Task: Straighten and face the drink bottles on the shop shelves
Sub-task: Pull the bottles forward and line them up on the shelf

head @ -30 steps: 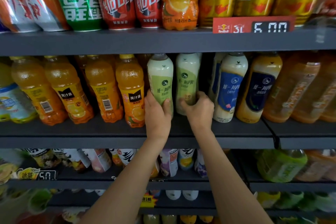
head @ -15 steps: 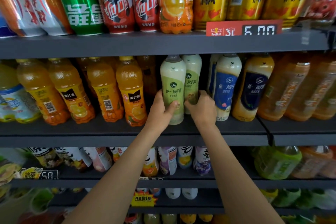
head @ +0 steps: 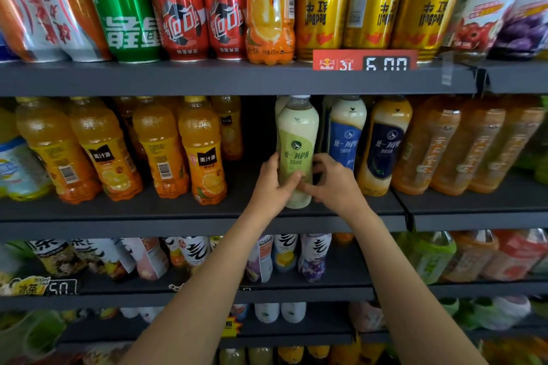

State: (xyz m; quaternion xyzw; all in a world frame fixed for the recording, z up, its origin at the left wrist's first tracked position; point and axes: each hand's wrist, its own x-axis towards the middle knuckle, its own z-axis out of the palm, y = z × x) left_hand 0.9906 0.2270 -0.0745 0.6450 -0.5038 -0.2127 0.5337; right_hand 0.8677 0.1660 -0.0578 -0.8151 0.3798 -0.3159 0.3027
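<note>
Both hands cup the green bottle [head: 297, 151] low on its label: left hand [head: 274, 184] curled round its left side with the thumb across the front, right hand [head: 332, 179] pinching from the right. It stands upright on the middle shelf [head: 178, 216], beside the blue bottle [head: 345, 139], label forward, probably being squared to the row.

Both bare forearms reach up and forward, converging. The left hand [head: 271, 187] and the right hand [head: 333, 184] grip one upright bottle [head: 296, 154] from opposite sides, thumbs across its front.
</note>
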